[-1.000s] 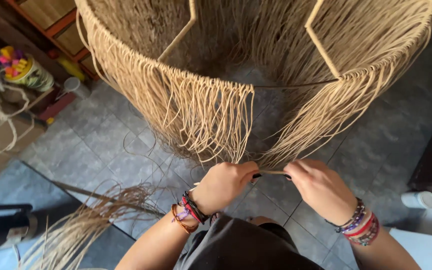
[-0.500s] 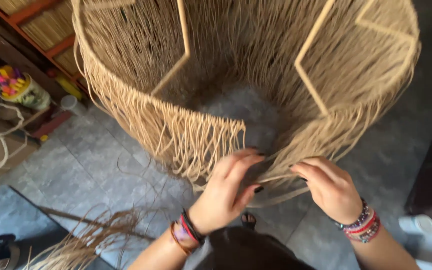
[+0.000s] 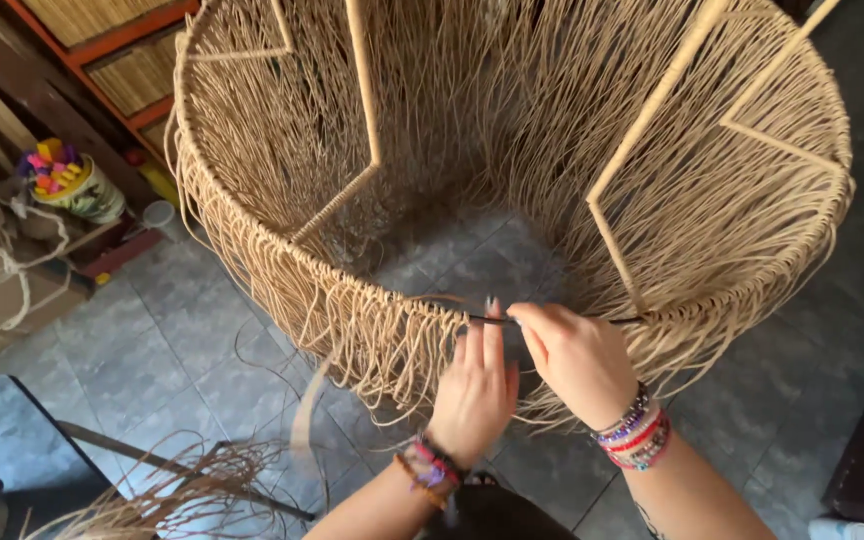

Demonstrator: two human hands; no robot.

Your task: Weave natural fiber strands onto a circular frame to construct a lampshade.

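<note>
— What are the two hands on?

— The left hand point(image 3: 474, 392) is raised with fingers straight, pressed against the hanging tan cords point(image 3: 382, 345) at the near rim of the big round frame point(image 3: 252, 215). Whether it actually pinches a cord, I cannot tell. The right hand point(image 3: 577, 360) is curled around the dark bare wire point(image 3: 552, 320) of the rim, thumb and forefinger pinching it just beside the left fingertips.

— Anything in the way?

— The fringe of cords drapes over the rim and hides the left fingertips. The frame stands on the grey tiled floor point(image 3: 142, 360), right in front of the person.

— And around it?

— One loose bundle of fibre point(image 3: 187, 490) lies on the floor at lower left. One pot of coloured pieces point(image 3: 77, 185) sits on a shelf at the left, near an orange-edged rack point(image 3: 122, 50). Each wrist carries a stack of beaded bracelets point(image 3: 637, 435), two stacks in all.
</note>
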